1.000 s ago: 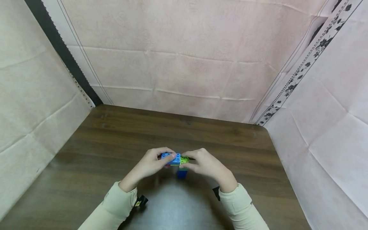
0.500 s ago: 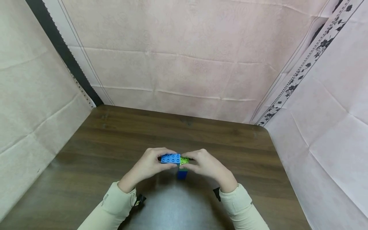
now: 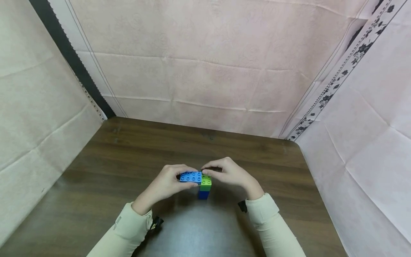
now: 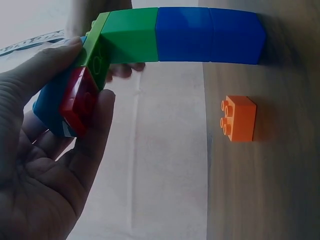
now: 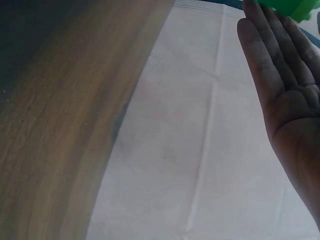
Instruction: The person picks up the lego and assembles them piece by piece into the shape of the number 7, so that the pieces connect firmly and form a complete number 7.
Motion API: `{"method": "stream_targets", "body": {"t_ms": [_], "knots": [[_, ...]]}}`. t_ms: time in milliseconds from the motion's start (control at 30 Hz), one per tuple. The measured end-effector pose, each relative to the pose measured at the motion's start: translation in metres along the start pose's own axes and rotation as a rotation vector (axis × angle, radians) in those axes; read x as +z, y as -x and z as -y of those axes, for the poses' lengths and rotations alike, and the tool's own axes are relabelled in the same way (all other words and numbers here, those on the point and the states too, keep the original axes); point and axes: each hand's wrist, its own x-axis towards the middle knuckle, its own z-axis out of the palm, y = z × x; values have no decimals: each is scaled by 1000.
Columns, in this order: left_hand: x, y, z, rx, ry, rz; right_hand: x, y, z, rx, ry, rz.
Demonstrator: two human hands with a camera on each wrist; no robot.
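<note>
A small tower of toy building bricks stands on the table: dark blue bricks (image 4: 185,35) at the bottom, a green brick (image 4: 131,36) above them, a lime-green piece (image 3: 206,179) on top. A light blue brick (image 3: 191,177) sits on the left part of that piece, which juts out sideways. Under it shows a red brick (image 4: 79,102). My left hand (image 3: 168,181) grips the light blue brick between thumb and fingers. My right hand (image 3: 229,173) hovers at the tower's far right corner, fingers fairly straight; whether the fingertips touch is hard to tell.
On the brown wooden table (image 3: 128,150) an orange brick (image 4: 242,118) stands by the tower in the left wrist view; the head view does not show it. Pale cloth walls (image 3: 192,82) enclose the table at the back and sides.
My right hand has come off the lime-green piece's front side and shifted up and back, baring its studs. My left thumb has slid from the light blue brick's top to its near side.
</note>
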Motion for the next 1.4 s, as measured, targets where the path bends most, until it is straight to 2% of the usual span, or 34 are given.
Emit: {"method": "stream_targets", "body": {"t_ms": [133, 333, 500, 667, 800, 1067, 1400], "knots": [[0, 0, -1, -7, 7, 1, 2, -14, -13, 43, 28, 26], [2, 1, 1, 0, 11, -7, 13, -33, -28, 121, 57, 122], [1, 2, 0, 0, 19, -4, 21, -42, -40, 161, 130, 161], [1, 1, -1, -3, 25, -4, 26, -48, -45, 189, 132, 189], [0, 0, -2, -3, 25, 0, 29, -50, -48, 180, 119, 216], [-1, 1, -3, -6, 37, 10, 36, -52, -52, 114, 192, 251], [-2, 1, -2, -11, 19, 3, 40, -51, -53, 132, 222, 241]]}}
